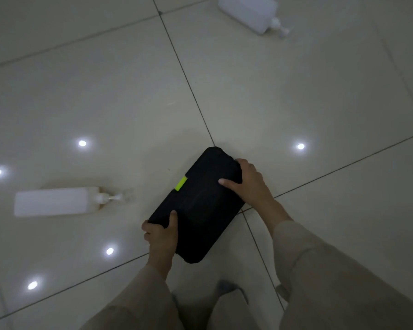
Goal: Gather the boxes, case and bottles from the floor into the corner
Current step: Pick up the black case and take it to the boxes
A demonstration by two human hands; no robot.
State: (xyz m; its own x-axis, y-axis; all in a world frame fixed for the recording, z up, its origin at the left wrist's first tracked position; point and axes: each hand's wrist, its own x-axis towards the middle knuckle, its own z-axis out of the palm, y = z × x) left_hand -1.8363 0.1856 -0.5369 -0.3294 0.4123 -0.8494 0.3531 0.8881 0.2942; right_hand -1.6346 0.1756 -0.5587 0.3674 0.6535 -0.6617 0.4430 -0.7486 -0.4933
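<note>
A black case with a bright green latch lies slanted in the lower middle of the view, over the pale tiled floor. My left hand grips its near left corner, thumb on top. My right hand grips its far right end, thumb across the lid. I cannot tell whether the case rests on the tiles or is lifted. A white pump bottle lies on its side to the left of the case. A second white pump bottle lies on its side at the top right.
Glossy tiles with dark grout lines reflect several ceiling lights. My legs in light trousers fill the bottom edge. No wall or corner is in view.
</note>
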